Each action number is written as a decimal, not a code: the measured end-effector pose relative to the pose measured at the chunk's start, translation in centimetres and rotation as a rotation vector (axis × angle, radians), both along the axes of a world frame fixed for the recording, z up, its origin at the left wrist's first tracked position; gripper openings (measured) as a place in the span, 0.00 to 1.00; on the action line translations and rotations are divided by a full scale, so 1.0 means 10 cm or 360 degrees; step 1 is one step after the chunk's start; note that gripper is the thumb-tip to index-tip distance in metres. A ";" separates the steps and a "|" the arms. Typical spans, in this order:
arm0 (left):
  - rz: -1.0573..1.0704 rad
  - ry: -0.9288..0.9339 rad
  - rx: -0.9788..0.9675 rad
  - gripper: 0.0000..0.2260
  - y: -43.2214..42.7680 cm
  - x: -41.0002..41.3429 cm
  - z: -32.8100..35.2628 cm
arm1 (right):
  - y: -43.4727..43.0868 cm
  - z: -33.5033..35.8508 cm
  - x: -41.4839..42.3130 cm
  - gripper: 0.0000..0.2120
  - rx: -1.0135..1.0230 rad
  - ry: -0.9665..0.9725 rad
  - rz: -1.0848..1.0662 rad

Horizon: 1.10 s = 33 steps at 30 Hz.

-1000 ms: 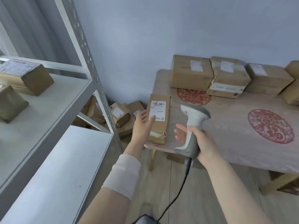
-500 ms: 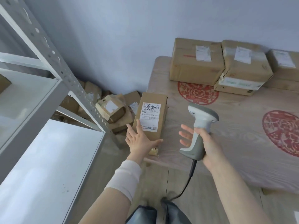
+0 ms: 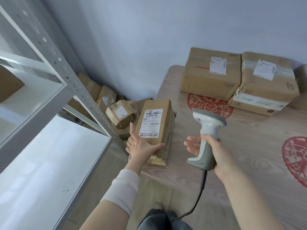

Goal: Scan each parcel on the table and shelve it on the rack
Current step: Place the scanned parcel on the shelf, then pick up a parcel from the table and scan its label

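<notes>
A long brown parcel (image 3: 163,113) with a white label lies at the table's (image 3: 249,146) near left corner. My left hand (image 3: 141,146) rests on its near end, fingers straight along its left side and thumb laid across the top. My right hand (image 3: 211,146) grips the handle of a white and grey barcode scanner (image 3: 207,127), its head level above the table to the right of the parcel; the other fingers are spread. Its cable (image 3: 199,193) hangs toward the floor.
Two large cardboard boxes (image 3: 211,75) (image 3: 265,83) sit at the table's far edge by the wall. The grey metal rack (image 3: 49,146) stands to the left, with a box (image 3: 8,85) on its upper shelf. Several parcels (image 3: 119,113) lie on the floor in the corner.
My left hand has moved forward onto the long parcel, thumb now across its top. The view has tilted down and closer. The scanner stays in my right hand.
</notes>
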<state>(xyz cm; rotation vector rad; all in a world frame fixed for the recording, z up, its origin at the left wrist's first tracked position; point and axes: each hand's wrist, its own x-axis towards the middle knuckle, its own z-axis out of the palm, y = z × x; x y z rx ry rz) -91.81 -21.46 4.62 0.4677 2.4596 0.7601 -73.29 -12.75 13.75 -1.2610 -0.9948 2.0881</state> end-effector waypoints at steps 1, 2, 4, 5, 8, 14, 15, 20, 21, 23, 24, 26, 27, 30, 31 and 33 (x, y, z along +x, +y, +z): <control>0.0010 -0.0012 0.0054 0.65 0.05 0.05 0.04 | 0.02 0.08 0.01 0.04 0.0014 0.0005 -0.0007; 0.0008 -0.0005 0.0118 0.64 0.11 0.10 0.09 | 0.04 0.16 0.03 0.04 0.0044 0.0003 -0.0012; -0.0013 0.0048 0.0257 0.64 0.23 0.21 0.21 | 0.08 0.34 0.03 0.05 0.0129 -0.0018 -0.0006; -0.0036 0.0094 0.0321 0.64 0.30 0.26 0.27 | 0.08 0.43 0.02 0.06 0.0170 -0.0023 -0.0004; -0.0160 0.0295 0.0510 0.63 0.46 0.41 0.45 | 0.11 0.68 -0.05 0.07 0.0289 -0.0005 -0.0020; -0.0416 0.0540 0.0767 0.55 0.63 0.66 0.79 | 0.17 1.08 -0.19 0.07 0.0394 -0.0066 -0.0062; -0.0431 0.0555 0.0785 0.55 0.64 0.68 0.83 | 0.18 1.12 -0.20 0.08 0.0410 -0.0088 -0.0080; -0.0528 0.0684 0.0766 0.59 0.65 0.72 0.86 | 0.22 1.23 -0.17 0.06 0.0382 -0.0109 -0.0126; -0.0537 0.0699 0.0761 0.59 0.65 0.73 0.86 | 0.22 1.24 -0.16 0.07 0.0379 -0.0125 -0.0118; -0.0537 0.0708 0.0773 0.58 0.66 0.73 0.86 | 0.23 1.24 -0.15 0.08 0.0375 -0.0157 -0.0104; -0.0537 0.0714 0.0782 0.58 0.66 0.73 0.86 | 0.23 1.24 -0.15 0.08 0.0374 -0.0165 -0.0108; -0.0540 0.0730 0.0784 0.59 0.65 0.73 0.86 | 0.24 1.24 -0.15 0.08 0.0359 -0.0153 -0.0136; -0.0538 0.0733 0.0785 0.60 0.65 0.73 0.85 | 0.24 1.24 -0.15 0.08 0.0348 -0.0146 -0.0147; -0.0548 0.0722 0.0772 0.60 0.65 0.73 0.84 | 0.23 1.24 -0.15 0.09 0.0313 -0.0150 -0.0156; -0.0554 0.0721 0.0755 0.60 0.65 0.73 0.83 | 0.22 1.25 -0.15 0.09 0.0303 -0.0150 -0.0156; -0.0550 0.0732 0.0738 0.61 0.65 0.72 0.83 | 0.22 1.26 -0.15 0.09 0.0286 -0.0151 -0.0160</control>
